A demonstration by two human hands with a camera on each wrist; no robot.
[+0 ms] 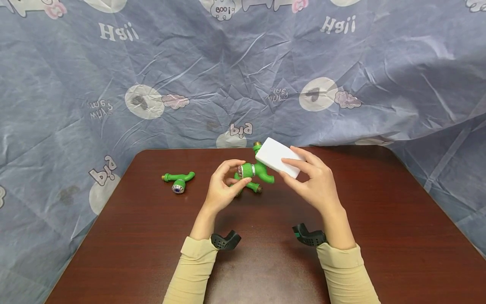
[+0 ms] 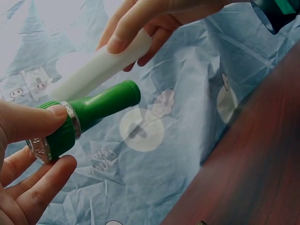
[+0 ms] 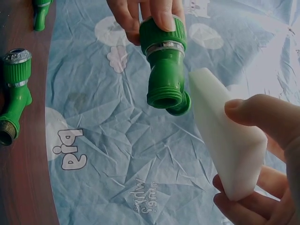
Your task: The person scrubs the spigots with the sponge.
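Observation:
My left hand [image 1: 224,185] pinches a green tap [image 1: 261,169] by its ribbed knob, holding it up over the table. The tap has a silver ring by the knob, a curved spout and a brass-coloured threaded end. In my right hand [image 1: 317,177] is a white sponge block [image 1: 279,157], gripped by its edges between thumb and fingers. One corner of the sponge block overlaps the tap in the head view. Seen from the right wrist, the sponge block [image 3: 229,136] stands right beside the tap's body [image 3: 166,75].
Behind the held tap, a second green tap [image 1: 253,186] lies on the dark brown table [image 1: 379,219], partly hidden by my left hand. A third green tap [image 1: 178,180] lies farther left. A blue-grey printed cloth [image 1: 212,76] hangs behind the table.

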